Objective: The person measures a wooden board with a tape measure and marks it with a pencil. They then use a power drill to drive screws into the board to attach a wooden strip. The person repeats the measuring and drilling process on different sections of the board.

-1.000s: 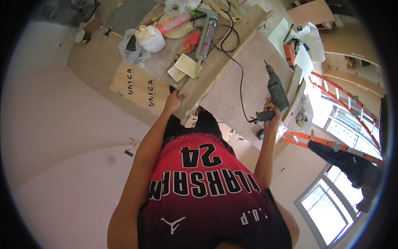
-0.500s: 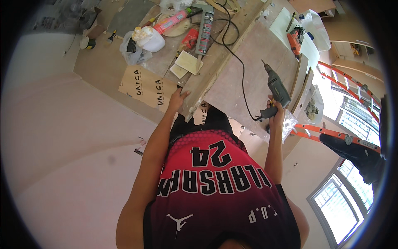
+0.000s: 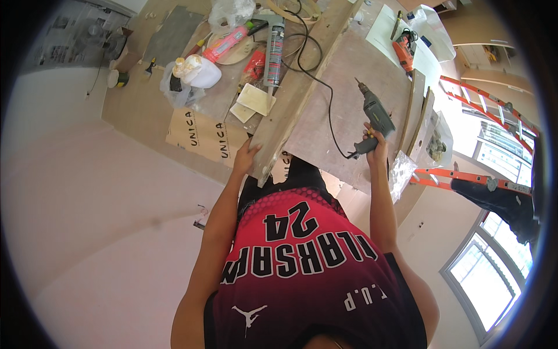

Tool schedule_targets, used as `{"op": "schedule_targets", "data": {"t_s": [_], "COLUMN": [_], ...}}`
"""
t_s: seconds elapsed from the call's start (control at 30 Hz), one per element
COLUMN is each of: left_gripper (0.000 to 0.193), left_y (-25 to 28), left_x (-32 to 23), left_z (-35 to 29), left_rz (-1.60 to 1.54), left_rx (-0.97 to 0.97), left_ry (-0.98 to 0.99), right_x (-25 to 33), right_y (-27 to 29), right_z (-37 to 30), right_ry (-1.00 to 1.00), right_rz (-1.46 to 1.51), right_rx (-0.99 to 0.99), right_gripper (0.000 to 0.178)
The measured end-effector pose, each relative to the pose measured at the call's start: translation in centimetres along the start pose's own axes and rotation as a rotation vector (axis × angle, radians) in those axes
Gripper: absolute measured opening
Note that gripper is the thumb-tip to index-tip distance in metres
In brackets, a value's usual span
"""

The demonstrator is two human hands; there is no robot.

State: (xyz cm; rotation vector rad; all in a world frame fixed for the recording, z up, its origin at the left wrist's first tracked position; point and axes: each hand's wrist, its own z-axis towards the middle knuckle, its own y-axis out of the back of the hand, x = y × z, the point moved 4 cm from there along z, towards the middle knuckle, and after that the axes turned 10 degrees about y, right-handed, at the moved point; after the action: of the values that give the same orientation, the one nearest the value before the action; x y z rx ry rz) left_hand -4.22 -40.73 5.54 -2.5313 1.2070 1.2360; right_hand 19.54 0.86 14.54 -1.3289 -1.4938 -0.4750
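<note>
In my right hand (image 3: 376,145) is a dark grey corded power drill (image 3: 378,113), gripped by its handle. Its bit points away and slightly left over a broad wooden board (image 3: 343,81), and a black cable (image 3: 332,107) runs from the handle back across the work surface. My left hand (image 3: 246,158) grips the near left edge of a long wooden plank (image 3: 285,119), thumb on top, other fingers partly hidden. Left of the plank lie two pale square pads (image 3: 256,99), a caulking gun with a grey cartridge (image 3: 274,52) and a white plastic bottle (image 3: 200,72).
Brown printed cardboard (image 3: 203,135) covers the near left of the surface. At the far right lies an orange power tool (image 3: 403,51), near curved wooden strips (image 3: 414,107). An orange ladder (image 3: 488,107) stands on the right, with a person's dark-clothed leg (image 3: 494,200) by its lower part.
The whole view has shifted and turned slightly. Both hands keep their holds, on the drill and on the plank; any movement of the drill over the board is too small to tell.
</note>
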Motion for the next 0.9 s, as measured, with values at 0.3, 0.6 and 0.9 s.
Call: {"op": "schedule_targets", "data": {"t_s": [0.3, 0.6, 0.9], "left_gripper": [0.054, 0.069, 0.068], "left_y": [0.0, 0.2, -2.4], "left_x": [1.9, 0.0, -2.1], "left_z": [1.8, -0.1, -0.1], "left_rz": [0.2, 0.436, 0.588], "left_rx": [-0.06, -0.346, -0.445], "left_ry": [0.07, 0.078, 0.116], "right_x": [-4.9, -2.5, -7.5], "right_y": [3.0, -0.6, -20.6], "right_z": [4.6, 4.1, 22.3], "right_ry": [0.048, 0.578, 0.333], "right_rz": [0.013, -1.396, -1.075], "right_rx": [-0.009, -0.217, 0.05], "right_gripper": [0.043, 0.072, 0.073]}}
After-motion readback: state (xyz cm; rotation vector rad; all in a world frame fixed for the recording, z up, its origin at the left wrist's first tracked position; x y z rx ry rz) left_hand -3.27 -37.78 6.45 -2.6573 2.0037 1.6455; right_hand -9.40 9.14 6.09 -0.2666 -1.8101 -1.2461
